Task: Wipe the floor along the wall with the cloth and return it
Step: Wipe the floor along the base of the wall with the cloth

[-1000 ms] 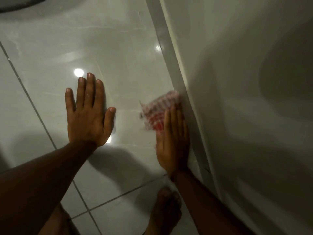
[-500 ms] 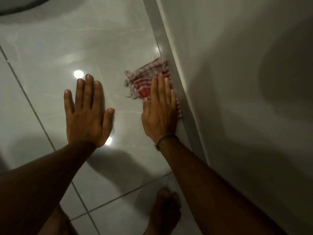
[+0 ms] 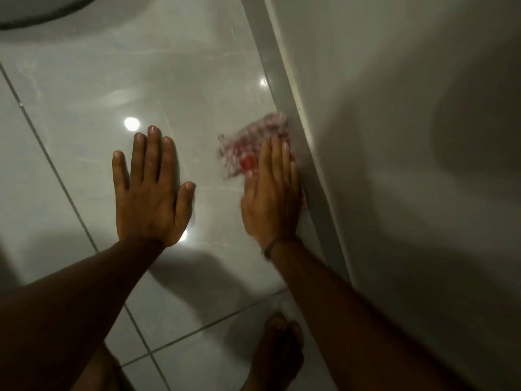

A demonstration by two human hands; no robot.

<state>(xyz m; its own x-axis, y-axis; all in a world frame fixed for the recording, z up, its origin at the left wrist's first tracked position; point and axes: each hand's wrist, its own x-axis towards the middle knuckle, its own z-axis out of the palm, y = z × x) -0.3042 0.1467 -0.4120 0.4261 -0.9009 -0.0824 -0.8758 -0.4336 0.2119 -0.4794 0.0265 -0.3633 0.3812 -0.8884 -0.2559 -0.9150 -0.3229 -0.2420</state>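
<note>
A red-and-white checked cloth [image 3: 248,145] lies flat on the glossy grey tile floor [image 3: 169,66], right against the grey skirting [image 3: 310,170] at the foot of the white wall [image 3: 408,136]. My right hand [image 3: 272,193] presses flat on the cloth's near part, fingers together and pointing away from me; the cloth and hand are blurred by motion. My left hand [image 3: 150,190] rests flat on the floor to the left, fingers spread, holding nothing, about a hand's width from the cloth.
A dark curved rim [image 3: 42,15] shows at the top left corner. My bare foot [image 3: 277,348] stands near the wall at the bottom, my knee [image 3: 95,371] to its left. Dark grout lines [image 3: 50,162] cross the tiles.
My right hand pushed the cloth away along the skirting, then pulled it back toward me partway. The left hand stayed planted on the floor.
</note>
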